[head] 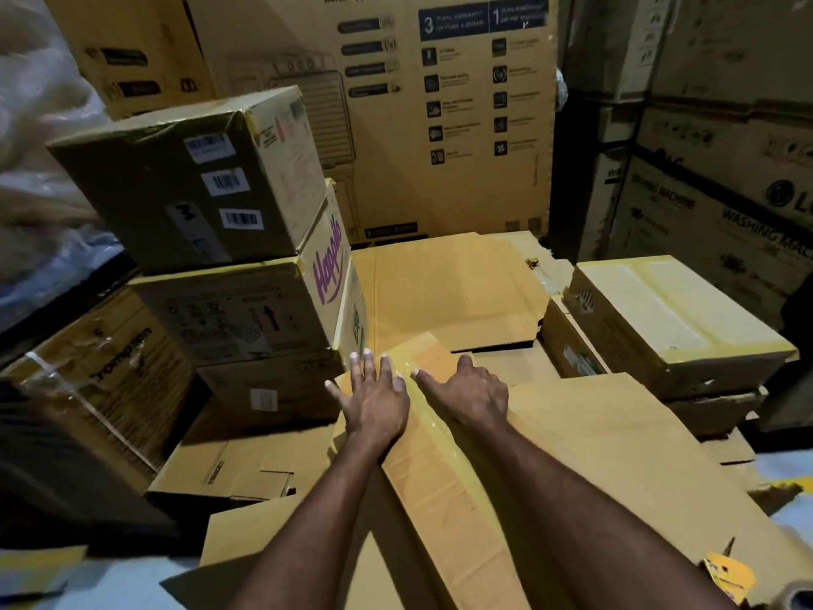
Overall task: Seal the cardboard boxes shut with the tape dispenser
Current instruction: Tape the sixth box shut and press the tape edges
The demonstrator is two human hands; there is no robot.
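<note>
Well to the left of the fingers stands a stack of closed boxes point(228, 266), set aside from the work. The left hand point(376, 400) lies palm down on the box point(429, 490) directly in front of the person, its fingers point(367, 367) straight and spread apart, probably to hold that flap level and rub the tape's edge down. Just to their right a glossy strip of tape point(435, 422) runs along the middle seam of the box top, yellowish and slightly wrinkled, reaching the far edge. The cardboard is plain brown, creased and a little dented. The right hand point(475, 391) rests on the other side of the strip, thumb stretched flat toward it; its other fingers bend over the far edge, and I cannot tell whether they grip or merely press. Neither hand carries the tape dispenser. Beyond the fingers lies flattened cardboard point(448, 284); well to their right sit taped boxes point(673, 319), apparently finished.
</note>
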